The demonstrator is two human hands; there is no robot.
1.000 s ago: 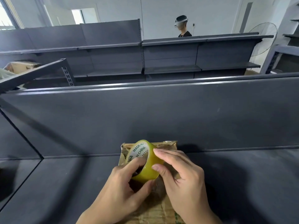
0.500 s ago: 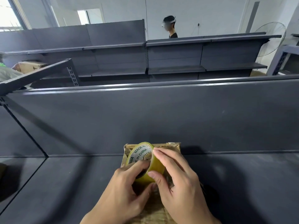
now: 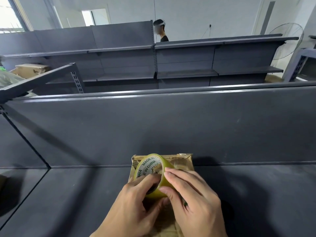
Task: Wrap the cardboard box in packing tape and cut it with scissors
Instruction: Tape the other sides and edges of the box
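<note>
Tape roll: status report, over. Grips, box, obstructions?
Left grip holds tape roll. Right grip pinches its outer band. Cardboard box underneath. No scissors visible.

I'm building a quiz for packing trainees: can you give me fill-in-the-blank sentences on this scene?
The left hand and right hand both hold a roll of ____.
It is printed MADE IN ____.
Under the roll lies a ____ box.
Missing words: tape; CHINA; cardboard.

Yellow tape roll [image 3: 154, 177] – brown box [image 3: 183, 162]
</note>
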